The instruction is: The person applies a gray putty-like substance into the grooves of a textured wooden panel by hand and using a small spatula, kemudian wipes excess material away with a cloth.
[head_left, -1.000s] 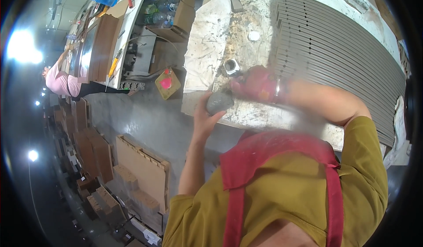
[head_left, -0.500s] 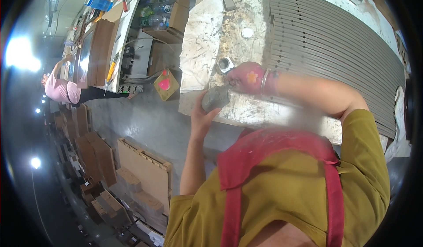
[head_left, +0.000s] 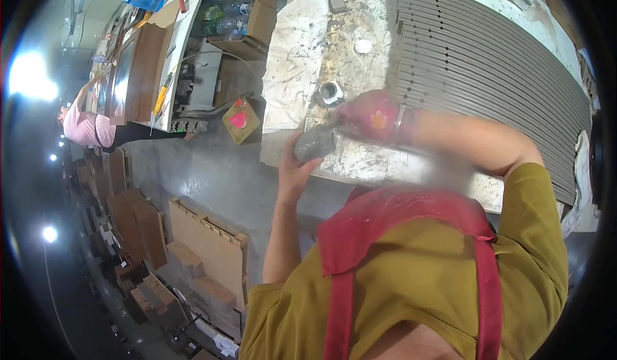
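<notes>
My left hand [head_left: 297,170] is closed around a grey, rounded, bottle-like thing [head_left: 315,143] at the near left edge of the worktable. My right hand [head_left: 369,117], in a pink glove with a flower on it, is blurred but looks closed, its fingers at the upper right end of the grey thing. What those fingers hold is hidden. Just beyond them stands a small white container [head_left: 331,92] with a dark round opening. Farther back lies a white round disc [head_left: 363,46].
Long grey-brown slats [head_left: 488,77] lie side by side on the right. A stained white sheet [head_left: 292,71] covers the table's left edge, with a small grey block [head_left: 337,1] beside it. A yellow stool [head_left: 241,132] stands left; a person in pink [head_left: 90,128] works at another bench.
My right hand has shifted slightly right and is blurred by motion. My left hand keeps its hold on the grey thing in nearly the same place.
</notes>
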`<state>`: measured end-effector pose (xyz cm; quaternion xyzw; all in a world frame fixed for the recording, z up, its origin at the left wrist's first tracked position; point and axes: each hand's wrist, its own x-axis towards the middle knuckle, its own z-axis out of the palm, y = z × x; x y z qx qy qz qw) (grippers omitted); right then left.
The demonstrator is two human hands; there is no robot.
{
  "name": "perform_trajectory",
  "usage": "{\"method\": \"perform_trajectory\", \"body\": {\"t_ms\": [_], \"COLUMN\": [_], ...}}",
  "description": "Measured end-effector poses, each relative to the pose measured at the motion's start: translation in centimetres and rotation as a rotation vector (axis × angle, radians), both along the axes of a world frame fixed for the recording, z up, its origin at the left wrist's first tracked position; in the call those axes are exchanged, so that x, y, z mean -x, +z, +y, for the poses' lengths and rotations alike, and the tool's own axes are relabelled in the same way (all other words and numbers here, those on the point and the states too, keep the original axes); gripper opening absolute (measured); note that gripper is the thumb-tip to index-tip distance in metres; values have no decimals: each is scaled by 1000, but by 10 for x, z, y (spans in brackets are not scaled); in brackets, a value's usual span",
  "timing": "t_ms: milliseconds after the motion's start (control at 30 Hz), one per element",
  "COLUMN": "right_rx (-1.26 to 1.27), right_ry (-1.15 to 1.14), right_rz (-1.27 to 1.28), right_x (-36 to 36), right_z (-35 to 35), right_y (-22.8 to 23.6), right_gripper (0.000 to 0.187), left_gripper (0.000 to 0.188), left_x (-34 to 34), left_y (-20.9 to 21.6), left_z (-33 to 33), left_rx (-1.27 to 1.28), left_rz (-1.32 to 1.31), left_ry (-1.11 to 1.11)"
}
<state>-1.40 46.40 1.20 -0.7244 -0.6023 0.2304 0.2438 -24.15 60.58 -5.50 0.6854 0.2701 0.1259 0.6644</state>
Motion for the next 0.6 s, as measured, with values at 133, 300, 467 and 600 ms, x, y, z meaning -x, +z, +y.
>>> {"method": "perform_trajectory", "body": {"t_ms": [133,300,467,600], "right_rx": [44,58,6,26], "right_ry": [-107,-127,-76,-22], "right_rz": [153,278,97,-12], "right_x": [2,7,8,16], "right_z": [10,13,8,10], "right_y": [-13,-22,1,-3], "right_gripper": [15,14,14,13], "left_gripper": [72,71,69,72], "left_x": [-3,-4,-3,-1], "left_y": [3,7,7,5], "left_z": [0,1,-2,-1], "left_rx": [56,77,85,107], "left_rz": [-7,31,-18,-49], "left_ry": [13,55,113,85]}}
